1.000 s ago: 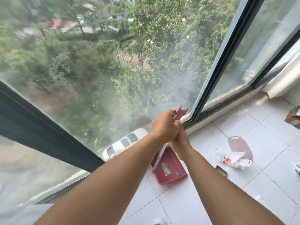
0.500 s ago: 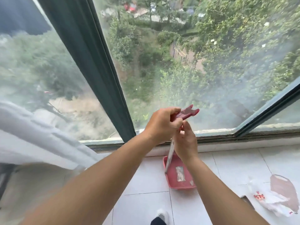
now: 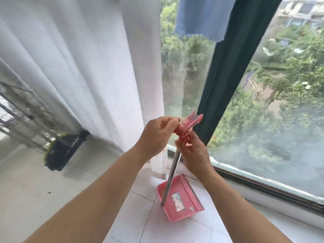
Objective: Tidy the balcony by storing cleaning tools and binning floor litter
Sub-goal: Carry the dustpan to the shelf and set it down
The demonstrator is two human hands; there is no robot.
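Note:
A pink long-handled dustpan (image 3: 182, 202) stands on the white tiled floor by the window, with a scrap of litter in its tray. Its metal pole rises to a pink handle top (image 3: 190, 122). My left hand (image 3: 157, 132) grips that handle top from the left. My right hand (image 3: 194, 153) holds the pole just below it, fingers wrapped around.
A white curtain (image 3: 87, 67) hangs on the left down to the floor. A black and green brush-like tool (image 3: 61, 151) lies on the floor beneath it. A dark window frame (image 3: 233, 64) and the low sill (image 3: 263, 183) run along the right. A blue cloth (image 3: 201, 16) hangs above.
The view has swung left along the window: the curtain and the black tool came into sight, the floor litter on the right left the frame. Both hands stay on the dustpan handle.

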